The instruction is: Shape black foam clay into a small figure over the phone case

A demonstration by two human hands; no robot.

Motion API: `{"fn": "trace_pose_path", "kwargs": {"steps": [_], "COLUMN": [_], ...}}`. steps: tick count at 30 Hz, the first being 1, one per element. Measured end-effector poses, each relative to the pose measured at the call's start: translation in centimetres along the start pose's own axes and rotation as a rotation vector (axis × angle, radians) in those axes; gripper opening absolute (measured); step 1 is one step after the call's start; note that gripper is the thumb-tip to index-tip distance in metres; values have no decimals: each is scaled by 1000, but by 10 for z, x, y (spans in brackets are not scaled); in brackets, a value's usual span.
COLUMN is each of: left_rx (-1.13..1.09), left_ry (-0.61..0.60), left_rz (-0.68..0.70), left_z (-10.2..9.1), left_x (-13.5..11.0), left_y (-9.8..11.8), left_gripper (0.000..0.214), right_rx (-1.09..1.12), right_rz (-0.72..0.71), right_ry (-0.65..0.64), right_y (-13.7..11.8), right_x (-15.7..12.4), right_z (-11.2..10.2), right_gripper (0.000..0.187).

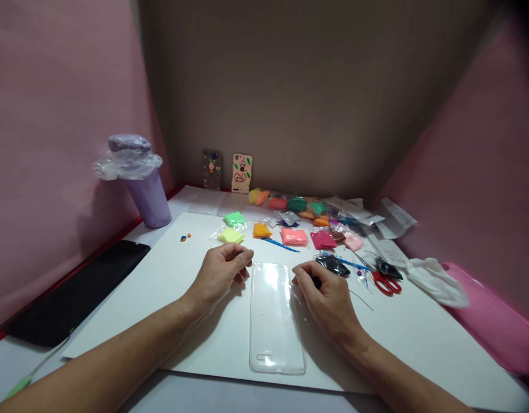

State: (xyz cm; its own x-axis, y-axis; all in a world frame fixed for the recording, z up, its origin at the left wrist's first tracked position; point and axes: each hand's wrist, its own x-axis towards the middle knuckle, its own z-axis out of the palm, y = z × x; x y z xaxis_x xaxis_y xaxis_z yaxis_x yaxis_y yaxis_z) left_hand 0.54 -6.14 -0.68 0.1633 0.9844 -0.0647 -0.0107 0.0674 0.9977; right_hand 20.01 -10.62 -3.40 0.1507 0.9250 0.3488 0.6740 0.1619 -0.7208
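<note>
A clear phone case [275, 318] lies flat on the white board between my two hands. My left hand [224, 269] is beside its upper left corner, thumb and forefinger pinched together; a tiny dark bit seems to show at the fingertips, too small to name. On the other side of the case, my right hand [327, 295] is closed, with a small black lump [317, 282], which looks like clay, partly hidden in its curled fingers. A packet of black clay [332, 265] rests just beyond that hand.
Several coloured clay packets [294, 237] line the back of the board [139, 310]. Red scissors [387, 284] and a blue modelling tool [281, 245] lie nearby. Two decorated cases [242, 173] lean on the wall. Left are a purple tumbler [149, 198] and a black tablet-like slab [81, 292].
</note>
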Motion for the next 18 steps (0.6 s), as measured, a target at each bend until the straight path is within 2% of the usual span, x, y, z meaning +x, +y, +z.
{"fn": "trace_pose_path", "kwargs": {"steps": [3,9,12,18], "left_rx": [-8,-146,-156,121], "left_ry": [42,-59,-83,-109], "left_rz": [-84,-180,-161,-33], "left_z": [-2,-8,-7,-1], "left_x": [2,5,4,1], "left_y": [-3,-3,-2,-3], "left_gripper": [29,29,28,21], "right_rx": [44,243,349,431], "right_rz": [54,146,237,257], "right_ry": [-35,-99,-93,-165], "right_y": [3,3,3,2], "right_x": [2,6,8,8], "right_z": [1,1,2,3], "right_gripper": [18,16,16,20]}}
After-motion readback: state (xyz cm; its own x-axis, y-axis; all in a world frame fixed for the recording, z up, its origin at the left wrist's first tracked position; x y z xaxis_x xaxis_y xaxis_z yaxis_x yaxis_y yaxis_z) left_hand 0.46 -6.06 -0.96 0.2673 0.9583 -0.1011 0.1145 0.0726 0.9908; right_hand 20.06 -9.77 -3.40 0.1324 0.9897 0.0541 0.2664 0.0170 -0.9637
